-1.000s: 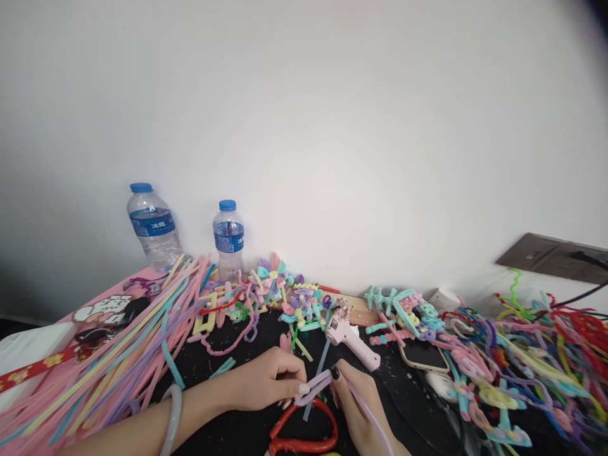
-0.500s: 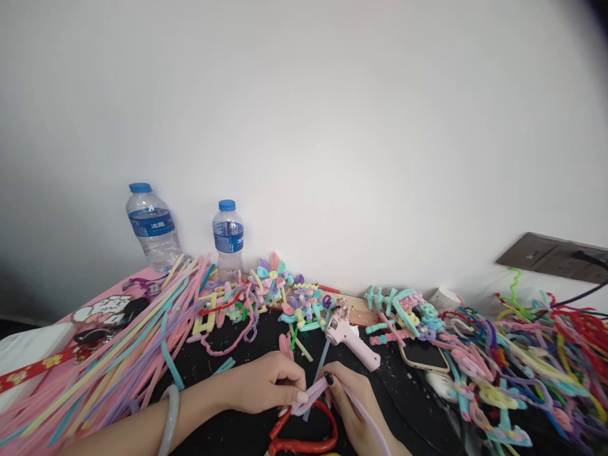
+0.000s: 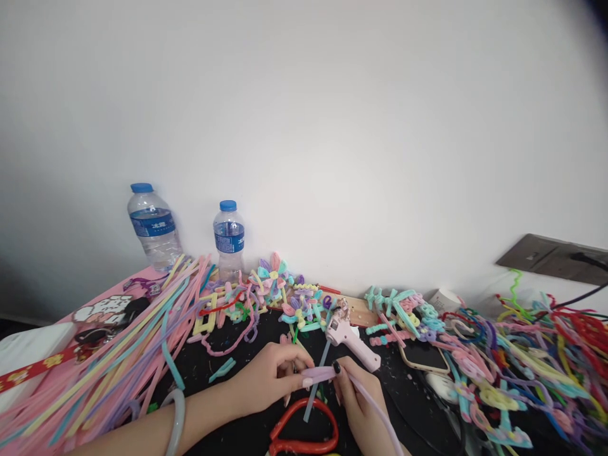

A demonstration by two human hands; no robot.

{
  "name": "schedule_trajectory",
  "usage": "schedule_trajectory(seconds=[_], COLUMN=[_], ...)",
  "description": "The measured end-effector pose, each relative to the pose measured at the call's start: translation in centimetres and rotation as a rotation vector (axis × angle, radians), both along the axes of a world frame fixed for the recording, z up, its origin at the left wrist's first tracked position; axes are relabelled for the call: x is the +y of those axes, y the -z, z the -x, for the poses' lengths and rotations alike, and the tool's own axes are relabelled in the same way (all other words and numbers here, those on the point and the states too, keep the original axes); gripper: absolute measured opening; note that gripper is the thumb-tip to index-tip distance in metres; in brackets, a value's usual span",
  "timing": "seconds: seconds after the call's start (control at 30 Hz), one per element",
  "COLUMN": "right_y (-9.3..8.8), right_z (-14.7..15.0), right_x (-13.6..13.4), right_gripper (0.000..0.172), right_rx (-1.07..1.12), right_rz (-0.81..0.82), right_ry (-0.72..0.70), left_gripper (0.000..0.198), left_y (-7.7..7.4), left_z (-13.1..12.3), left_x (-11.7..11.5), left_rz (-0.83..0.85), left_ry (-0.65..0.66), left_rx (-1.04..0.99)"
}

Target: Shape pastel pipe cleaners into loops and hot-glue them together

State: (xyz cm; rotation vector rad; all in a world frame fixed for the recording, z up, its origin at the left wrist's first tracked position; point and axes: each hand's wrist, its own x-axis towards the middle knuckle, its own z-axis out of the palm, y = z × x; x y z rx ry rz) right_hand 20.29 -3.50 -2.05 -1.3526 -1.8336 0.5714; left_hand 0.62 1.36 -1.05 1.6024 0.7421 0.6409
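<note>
My left hand point(image 3: 281, 375) pinches the folded end of a lilac pipe cleaner point(image 3: 319, 374) between thumb and fingers. On its other side, my right hand point(image 3: 355, 396) grips the same pipe cleaner, whose long tail runs down over that hand toward the bottom edge. Just below lie red-handled scissors point(image 3: 304, 447), their lower part cut off by the frame. Behind my right hand rests a pale pink glue gun point(image 3: 354, 345), with a translucent glue stick point(image 3: 311, 405) reaching down between my hands.
Long pastel pipe cleaners point(image 3: 156, 329) heap at left, near two water bottles point(image 3: 152, 231). Twisted pipe-cleaner shapes point(image 3: 273, 278) line the wall side. A phone point(image 3: 424, 356), a white mouse point(image 3: 441, 385) and a bright tangle of pipe cleaners point(image 3: 541, 354) sit at right.
Both hands have risen slightly, away from the scissors. The folded lilac pipe cleaner between them has turned from slanted to nearly level.
</note>
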Motion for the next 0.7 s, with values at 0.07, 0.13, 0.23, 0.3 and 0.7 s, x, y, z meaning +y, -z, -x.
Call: schedule_trajectory(seconds=[0.07, 0.13, 0.23, 0.3, 0.7], right_y=[0.00, 0.01, 0.04, 0.06, -0.26], right_z=[0.00, -0.05, -0.13, -0.12, 0.00], right_x=[-0.01, 0.03, 0.10, 0.09, -0.08], right_gripper=[0.034, 0.033, 0.033, 0.033, 0.033], right_rx=[-0.010, -0.017, -0.031, -0.031, -0.054], right_rz=[-0.001, -0.002, -0.012, -0.016, -0.013], right_ry=[-0.014, -0.019, -0.016, -0.016, -0.047], left_gripper=[0.024, 0.026, 0.024, 0.022, 0.018], left_y=[0.06, 0.11, 0.01, -0.19, 0.02], left_z=[-0.09, -0.14, -0.12, -0.08, -0.15], left_x=[0.04, 0.13, 0.18, 0.09, -0.04], left_rz=[-0.007, -0.010, -0.079, -0.155, -0.152], left_ry=[-0.038, -0.061, -0.081, -0.101, -0.153], left_rx=[0.018, 0.033, 0.080, 0.128, 0.141])
